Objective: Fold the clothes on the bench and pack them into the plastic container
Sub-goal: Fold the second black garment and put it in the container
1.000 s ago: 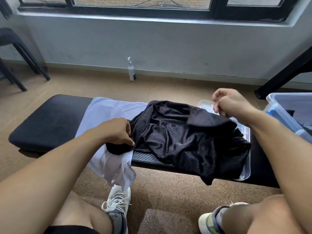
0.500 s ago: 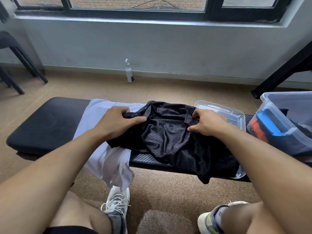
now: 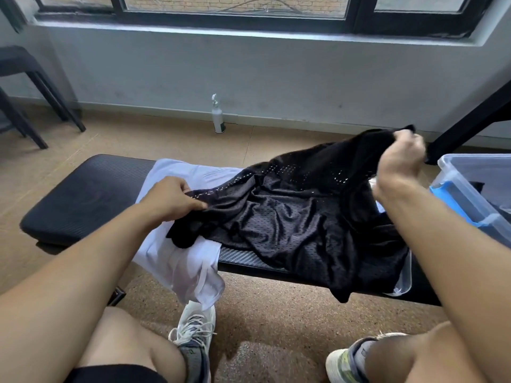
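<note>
On my feed: black mesh fabric garment (image 3: 298, 217) spread across the black padded ribbed bench (image 3: 83, 194), right part lifted off the surface.

Left hand (image 3: 171, 200): fingers curled, pinching the garment's left edge low, just above the bench. Thumb and index closed on the mesh hem.

Right hand (image 3: 398, 158): raised, fist closed around a bunched corner of the same garment, holding it up and away from the bench. Fabric drapes down from that fist to the bench in a slack slope.

Near edge of the black garment hangs over the front edge of the bench on the right side.

Under it, to the left: white/pale lilac thin fabric garment (image 3: 179, 258), flat on the bench, one end hanging off the front edge toward the floor. Black mesh overlaps its right part.

Clear plastic lid (image 3: 405, 280) lies on the bench under the black garment, only a corner showing at the right.

Clear plastic container with blue handle clip (image 3: 470, 189) at the far right, beside the bench end; dark item inside, can't tell what.

Background: white pump bottle (image 3: 217, 117) standing on the floor against the wall, black chair legs (image 3: 41, 106) top left. My view also catches both knees and white sneakers (image 3: 195, 327) at the bottom.
</note>
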The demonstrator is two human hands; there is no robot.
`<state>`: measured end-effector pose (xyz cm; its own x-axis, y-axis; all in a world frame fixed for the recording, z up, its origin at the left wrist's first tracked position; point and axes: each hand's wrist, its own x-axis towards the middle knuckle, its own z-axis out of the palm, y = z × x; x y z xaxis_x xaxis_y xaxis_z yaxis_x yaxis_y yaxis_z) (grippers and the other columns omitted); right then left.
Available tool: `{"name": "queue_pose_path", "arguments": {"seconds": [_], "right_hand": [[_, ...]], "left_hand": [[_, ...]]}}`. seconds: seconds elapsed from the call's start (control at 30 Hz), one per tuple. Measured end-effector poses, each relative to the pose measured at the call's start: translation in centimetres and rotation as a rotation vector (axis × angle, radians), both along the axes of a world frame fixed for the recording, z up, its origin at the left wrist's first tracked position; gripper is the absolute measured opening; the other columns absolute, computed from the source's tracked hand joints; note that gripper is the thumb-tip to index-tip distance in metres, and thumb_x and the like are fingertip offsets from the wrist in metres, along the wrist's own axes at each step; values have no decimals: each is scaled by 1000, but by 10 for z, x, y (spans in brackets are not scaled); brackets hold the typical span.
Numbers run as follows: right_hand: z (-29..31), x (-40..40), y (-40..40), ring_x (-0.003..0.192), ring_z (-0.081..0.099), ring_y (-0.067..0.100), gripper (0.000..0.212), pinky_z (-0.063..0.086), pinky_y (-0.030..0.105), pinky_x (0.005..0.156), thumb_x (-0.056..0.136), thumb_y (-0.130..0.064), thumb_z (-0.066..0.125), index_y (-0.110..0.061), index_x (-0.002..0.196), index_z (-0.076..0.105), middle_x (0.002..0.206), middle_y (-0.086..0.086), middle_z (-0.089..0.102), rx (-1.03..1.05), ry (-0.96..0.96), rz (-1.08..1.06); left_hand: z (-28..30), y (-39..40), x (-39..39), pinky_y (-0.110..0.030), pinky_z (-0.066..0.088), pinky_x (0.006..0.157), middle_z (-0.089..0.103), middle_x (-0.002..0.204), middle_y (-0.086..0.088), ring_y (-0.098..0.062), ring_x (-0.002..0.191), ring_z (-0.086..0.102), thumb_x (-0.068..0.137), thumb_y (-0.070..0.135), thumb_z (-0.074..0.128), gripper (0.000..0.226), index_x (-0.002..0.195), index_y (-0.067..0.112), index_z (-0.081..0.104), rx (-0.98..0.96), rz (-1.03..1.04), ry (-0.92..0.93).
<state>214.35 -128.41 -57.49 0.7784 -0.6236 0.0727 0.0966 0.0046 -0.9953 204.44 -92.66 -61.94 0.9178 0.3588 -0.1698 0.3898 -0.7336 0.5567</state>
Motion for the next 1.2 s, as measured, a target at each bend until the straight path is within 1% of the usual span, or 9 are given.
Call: {"name": "queue_pose_path", "arguments": {"seconds": [0.13,0.27,0.37,0.5,0.6,0.77,0.97,1.1,1.2], "right_hand": [[-1,6,-21,75,49,15,17,37,16,53,96,-25,43,-16,97,57,90,-5,57,115,46,-174],[-13,5,-19,79,59,20,15,48,34,68,80,-30,55,-18,87,62,86,1,64,-9,244,155],[-22,2,-13,78,60,21,13,48,35,71,91,-30,59,-20,83,63,86,2,64,-148,319,360],[-24,-2,2,83,55,17,23,43,33,75,92,-42,53,-24,78,56,81,-7,59,-221,170,180],[-16,-17,28,80,53,15,20,43,31,72,95,-37,57,-23,80,57,80,-7,58,-117,107,229],[-11,-61,81,70,65,20,12,52,26,50,92,-31,66,-21,85,64,83,3,67,-74,204,566],[-28,-91,115,81,74,13,9,61,43,81,86,-33,71,-24,88,73,82,-6,77,-306,183,740],[-30,-95,116,83,74,11,19,60,46,83,84,-41,65,-29,93,76,81,-11,77,-334,191,723],[-29,-99,115,85,73,8,22,59,44,84,87,-43,63,-29,97,77,82,-13,77,-386,172,752]], "left_hand": [[-1,10,-4,-33,45,62,59,78,-10,-26,70,54,79,28,84,40,72,12,48,74,6,149],[2,11,-9,-36,61,63,65,85,-14,-29,76,66,83,37,81,41,81,2,59,-2,46,338],[7,13,-12,-36,60,64,68,91,-16,-27,77,68,83,32,81,38,88,0,62,-15,68,381],[12,13,-10,-37,57,70,72,89,-16,-27,81,67,77,18,80,20,86,2,70,-54,148,68],[20,-3,-10,-42,58,77,75,96,-20,-26,78,69,78,15,79,26,96,-2,70,-417,196,-211],[32,-46,-18,-34,47,69,73,92,-11,-21,78,63,85,22,78,19,97,9,74,-771,111,-189],[42,-91,-28,-16,42,38,68,80,-13,-15,54,62,90,10,72,11,99,6,74,-894,85,-211],[41,-102,-33,-29,56,56,71,87,-23,-32,75,66,93,13,70,10,98,10,78,-879,43,-207],[41,-106,-34,-33,61,66,77,90,-16,-27,83,76,94,10,66,12,99,8,77,-875,20,-233]]}}
